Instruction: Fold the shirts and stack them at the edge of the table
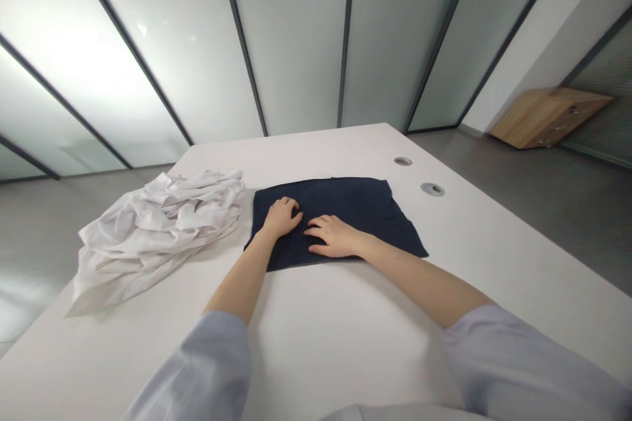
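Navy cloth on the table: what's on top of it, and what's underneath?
The left hand and right hand rest on the navy cloth. Below it is the white table; anything else underneath is covered, so I can't tell.

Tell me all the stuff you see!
dark cloth: one, navy, table's middle
cloth pile: one, white, table's left
table: one, white, under cloths
holes: two, grey, table's right
glass panels: several, pale grey, behind table
pillar: one, white, upper right
cabinet: one, brown, floor far right
floor: one, grey, around table
sleeves: two, pale blue, bottom
arms: two, bare, over table
left grip: one, bare, on dark cloth
right grip: one, bare, on dark cloth
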The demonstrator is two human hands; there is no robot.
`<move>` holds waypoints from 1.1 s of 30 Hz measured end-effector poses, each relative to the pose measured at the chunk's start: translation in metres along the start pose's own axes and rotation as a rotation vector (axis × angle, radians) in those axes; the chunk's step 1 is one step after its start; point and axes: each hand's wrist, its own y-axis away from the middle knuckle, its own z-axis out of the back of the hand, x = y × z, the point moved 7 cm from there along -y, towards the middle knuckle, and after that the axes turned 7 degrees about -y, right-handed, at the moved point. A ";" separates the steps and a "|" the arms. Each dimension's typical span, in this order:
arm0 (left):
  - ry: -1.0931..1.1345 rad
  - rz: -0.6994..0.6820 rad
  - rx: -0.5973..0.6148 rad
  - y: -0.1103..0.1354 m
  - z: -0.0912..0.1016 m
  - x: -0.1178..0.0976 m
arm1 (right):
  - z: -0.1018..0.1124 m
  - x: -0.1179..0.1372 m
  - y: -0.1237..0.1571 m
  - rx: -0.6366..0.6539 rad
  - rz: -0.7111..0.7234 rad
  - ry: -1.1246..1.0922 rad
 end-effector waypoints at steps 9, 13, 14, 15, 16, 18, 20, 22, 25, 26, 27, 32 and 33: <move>-0.040 0.115 0.108 -0.002 -0.004 0.012 | 0.000 0.003 -0.004 0.051 -0.156 0.002; -0.094 0.138 0.150 -0.002 -0.001 0.012 | -0.003 -0.006 -0.005 0.038 -0.211 0.002; -0.112 0.142 0.153 -0.002 -0.001 0.013 | -0.003 -0.010 -0.005 0.029 -0.224 -0.003; -0.128 0.146 0.156 -0.002 0.000 0.014 | -0.003 -0.015 -0.005 0.020 -0.238 -0.010; -0.141 0.150 0.160 -0.002 0.001 0.016 | -0.003 -0.020 -0.006 0.013 -0.253 -0.019; -0.159 0.153 0.164 -0.001 0.002 0.017 | -0.002 -0.031 -0.006 0.007 -0.291 -0.031; -0.172 0.156 0.161 0.000 0.003 0.017 | 0.001 -0.043 -0.007 0.006 -0.332 -0.033; -0.189 0.153 0.147 0.000 0.005 0.015 | 0.005 -0.055 -0.006 -0.011 -0.360 -0.029; -0.200 0.139 0.106 0.000 0.010 0.007 | 0.013 -0.070 -0.005 -0.054 -0.385 -0.026; -0.189 0.139 0.092 0.000 0.011 0.005 | 0.016 -0.074 -0.004 -0.072 -0.398 -0.026; -0.173 0.147 0.081 0.000 0.013 0.003 | 0.020 -0.078 -0.004 -0.094 -0.414 -0.026; -0.122 0.217 0.084 0.000 0.011 0.000 | 0.032 -0.089 0.006 -0.232 -0.551 0.006; -0.122 0.190 0.073 0.000 0.010 -0.002 | 0.031 -0.091 0.009 -0.253 -0.596 0.025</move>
